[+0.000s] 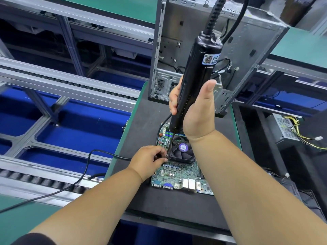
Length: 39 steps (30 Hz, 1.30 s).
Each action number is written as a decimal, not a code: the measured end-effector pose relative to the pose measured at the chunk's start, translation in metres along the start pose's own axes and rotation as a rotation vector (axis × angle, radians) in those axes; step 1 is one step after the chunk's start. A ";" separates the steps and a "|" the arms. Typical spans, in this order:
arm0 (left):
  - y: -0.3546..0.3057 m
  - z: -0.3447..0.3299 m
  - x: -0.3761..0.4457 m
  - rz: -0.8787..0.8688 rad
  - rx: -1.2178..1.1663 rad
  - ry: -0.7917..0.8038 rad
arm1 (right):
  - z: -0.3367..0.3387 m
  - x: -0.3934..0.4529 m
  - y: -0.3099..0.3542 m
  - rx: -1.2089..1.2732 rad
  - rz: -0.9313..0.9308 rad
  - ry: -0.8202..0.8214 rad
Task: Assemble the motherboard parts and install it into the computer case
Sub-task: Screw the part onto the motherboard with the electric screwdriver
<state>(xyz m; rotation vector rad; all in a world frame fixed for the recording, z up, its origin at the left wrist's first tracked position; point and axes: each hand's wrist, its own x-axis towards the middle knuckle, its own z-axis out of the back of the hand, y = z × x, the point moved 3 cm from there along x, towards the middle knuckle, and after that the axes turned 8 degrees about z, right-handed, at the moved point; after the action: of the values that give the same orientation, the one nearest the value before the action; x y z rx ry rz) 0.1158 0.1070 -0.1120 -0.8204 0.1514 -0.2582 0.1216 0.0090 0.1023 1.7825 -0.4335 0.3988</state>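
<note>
A green motherboard (174,174) lies flat on a dark mat (141,121). On it sits a black CPU cooler fan (183,150) with a purple label. My right hand (196,112) grips a long black electric screwdriver (196,76), held upright with its bit down at the fan's left corner. There my left hand (148,160) pinches around the bit tip, its fingers closed; the screw itself is hidden. An open grey computer case (217,55) stands upright behind the board.
A roller conveyor (67,84) with blue bays runs along the left. A black cable (85,175) trails across it to the mat. A power supply (286,128) with yellow wires sits in a black tray at the right.
</note>
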 end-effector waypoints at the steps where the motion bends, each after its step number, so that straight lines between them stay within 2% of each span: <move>1: 0.000 0.000 0.000 0.001 0.005 -0.007 | -0.001 -0.001 0.000 0.004 0.004 0.010; 13: -0.004 -0.001 0.000 -0.026 0.096 -0.035 | -0.010 -0.012 0.004 -0.016 0.024 0.092; 23: -0.004 -0.001 -0.002 -0.020 0.119 -0.041 | 0.004 -0.006 0.001 0.010 0.042 -0.033; 29: -0.005 0.000 -0.002 -0.032 0.132 -0.045 | 0.007 -0.007 0.002 0.002 0.050 -0.038; 39: -0.011 0.003 -0.001 0.023 0.162 -0.005 | -0.003 -0.013 0.003 0.032 0.085 0.054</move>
<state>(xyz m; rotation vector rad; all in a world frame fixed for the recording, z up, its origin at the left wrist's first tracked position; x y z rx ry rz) 0.1141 0.1026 -0.1019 -0.6581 0.1335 -0.2434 0.1086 0.0122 0.0990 1.7842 -0.4682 0.5147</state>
